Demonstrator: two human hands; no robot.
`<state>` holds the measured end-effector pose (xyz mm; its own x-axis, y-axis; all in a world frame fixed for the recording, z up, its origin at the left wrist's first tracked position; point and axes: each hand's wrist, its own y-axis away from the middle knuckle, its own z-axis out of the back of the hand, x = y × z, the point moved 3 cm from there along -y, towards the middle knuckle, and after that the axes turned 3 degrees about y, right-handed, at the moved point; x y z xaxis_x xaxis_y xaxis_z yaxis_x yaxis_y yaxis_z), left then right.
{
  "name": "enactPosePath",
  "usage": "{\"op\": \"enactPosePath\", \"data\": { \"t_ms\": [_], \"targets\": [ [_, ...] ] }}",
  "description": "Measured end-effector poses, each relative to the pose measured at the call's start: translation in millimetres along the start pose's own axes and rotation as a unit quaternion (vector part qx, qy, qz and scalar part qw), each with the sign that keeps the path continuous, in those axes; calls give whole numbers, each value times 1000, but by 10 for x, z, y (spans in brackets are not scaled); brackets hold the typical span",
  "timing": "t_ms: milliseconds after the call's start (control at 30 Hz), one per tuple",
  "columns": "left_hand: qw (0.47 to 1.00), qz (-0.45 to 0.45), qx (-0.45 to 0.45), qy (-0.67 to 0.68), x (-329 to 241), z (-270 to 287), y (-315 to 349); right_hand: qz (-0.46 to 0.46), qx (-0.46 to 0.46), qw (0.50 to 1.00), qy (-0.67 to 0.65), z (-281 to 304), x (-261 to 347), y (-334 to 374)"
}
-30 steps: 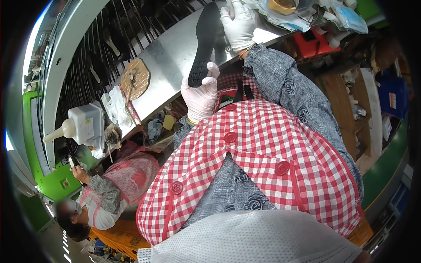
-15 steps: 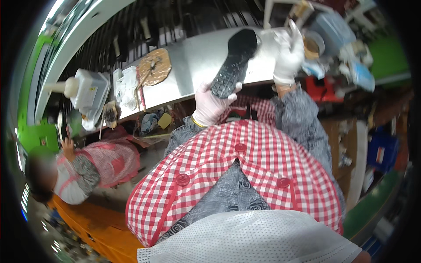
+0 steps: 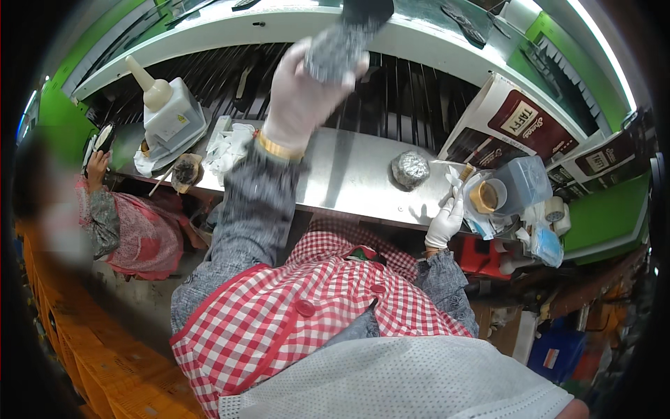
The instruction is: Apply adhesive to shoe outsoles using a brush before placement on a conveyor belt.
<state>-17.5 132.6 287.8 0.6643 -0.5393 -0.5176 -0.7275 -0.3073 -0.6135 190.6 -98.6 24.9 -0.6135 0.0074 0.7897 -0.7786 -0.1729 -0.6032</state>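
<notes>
My left hand (image 3: 300, 101), in a white glove, grips the near end of a dark shoe sole (image 3: 336, 50). The sole is raised over the far side of the bench, in front of a pale rail, with its black far end cut off by the top of the view. Motion smears its textured surface. My right hand (image 3: 445, 223), also gloved, is low at the bench's front edge, beside a cup (image 3: 487, 195) with brownish contents. Its fingers are drawn together around something near a tan stick-like piece (image 3: 466, 171); what they hold is unclear.
A foil-wrapped round lump (image 3: 410, 170) sits on the metal bench (image 3: 363, 164). To the right stand a clear plastic container (image 3: 523, 183) and printed cartons (image 3: 520, 122). A spouted bottle (image 3: 169, 112) and crumpled white material (image 3: 229, 150) lie left, near a co-worker in a red apron (image 3: 150, 234).
My left hand has carried the sole from close to my body up and away over the bench. My view has shifted; my right hand remains beside the cup. The foil lump now shows.
</notes>
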Motion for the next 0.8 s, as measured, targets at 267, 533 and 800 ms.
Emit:
{"op": "enactPosePath", "data": {
  "t_ms": [267, 533, 800],
  "targets": [
    [943, 127, -156, -267, 357, 113, -552, -256, 44, 946, -195, -46, 33, 90],
    [163, -116, -86, -976, -1975, 1169, -875, -212, 93, 955, -187, -159, -82, 194],
    [278, -14, -319, -906, -2568, 1453, -1081, -192, 67, 967, -151, -4, -314, 170]
  ]
}}
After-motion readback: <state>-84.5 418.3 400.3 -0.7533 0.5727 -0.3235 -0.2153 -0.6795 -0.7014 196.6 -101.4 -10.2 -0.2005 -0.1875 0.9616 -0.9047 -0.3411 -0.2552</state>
